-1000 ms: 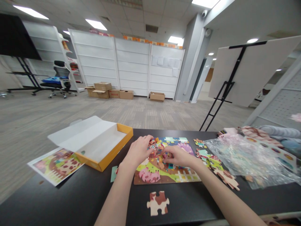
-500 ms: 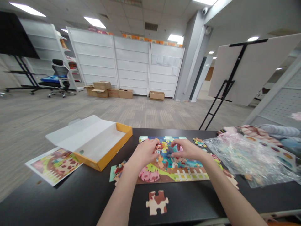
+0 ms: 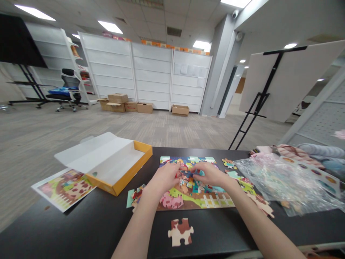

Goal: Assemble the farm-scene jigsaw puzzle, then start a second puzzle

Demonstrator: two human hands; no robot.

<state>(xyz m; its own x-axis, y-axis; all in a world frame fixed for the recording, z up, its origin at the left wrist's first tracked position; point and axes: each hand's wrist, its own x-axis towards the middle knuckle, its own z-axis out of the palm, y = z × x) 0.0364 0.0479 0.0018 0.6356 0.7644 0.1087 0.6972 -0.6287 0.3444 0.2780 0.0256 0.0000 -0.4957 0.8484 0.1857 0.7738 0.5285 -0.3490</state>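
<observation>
Puzzle (image 3: 192,198) lay lower centre beneath separated hands: left hand (image 3: 165,176) half open, right hand (image 3: 208,174) curled, its grip unclear.

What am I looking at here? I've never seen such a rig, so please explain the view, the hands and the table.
There is no machine: these are a person's bare hands, seen by one head-worn camera looking forward and down. On the black table lies a partly assembled jigsaw puzzle, with a loose cow-patterned piece nearer the person. An open yellow box and a printed picture are at left, a clear plastic bag at right. The left hand and right hand are at the puzzle; whether either grips a piece is unclear.
</observation>
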